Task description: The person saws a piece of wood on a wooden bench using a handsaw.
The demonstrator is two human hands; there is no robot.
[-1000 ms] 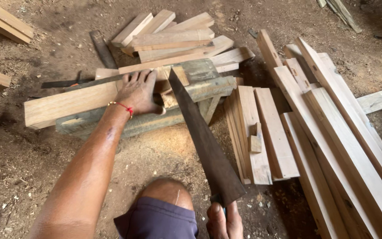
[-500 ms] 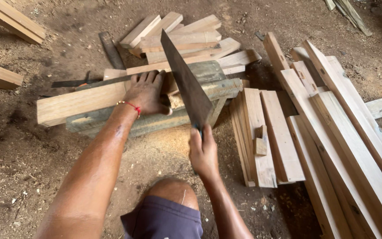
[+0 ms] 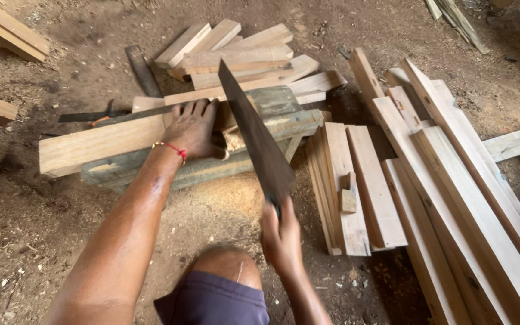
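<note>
My left hand [image 3: 195, 129], a red string at its wrist, presses flat on a long pale wooden plank [image 3: 97, 144] that lies across a grey weathered beam [image 3: 284, 123]. My right hand [image 3: 280, 236] grips the handle of a dark hand saw [image 3: 254, 135]. The blade slants up and away, its edge set in the plank just right of my left thumb. A mound of sawdust [image 3: 230, 198] lies under the cut, and my bare knee [image 3: 224, 265] shows at the bottom.
Short cut boards [image 3: 236, 51] are piled behind the beam. Long planks [image 3: 452, 180] lie stacked at the right, with shorter boards [image 3: 356, 180] beside them. A dark metal bar [image 3: 142, 69] and another blade [image 3: 85, 116] rest on the dirt floor. More timber [image 3: 7, 30] sits at top left.
The saw has been pushed forward: a second ago its blade was drawn far back near my knee, and now it reaches up over the plank. My left hand has stayed on the plank.
</note>
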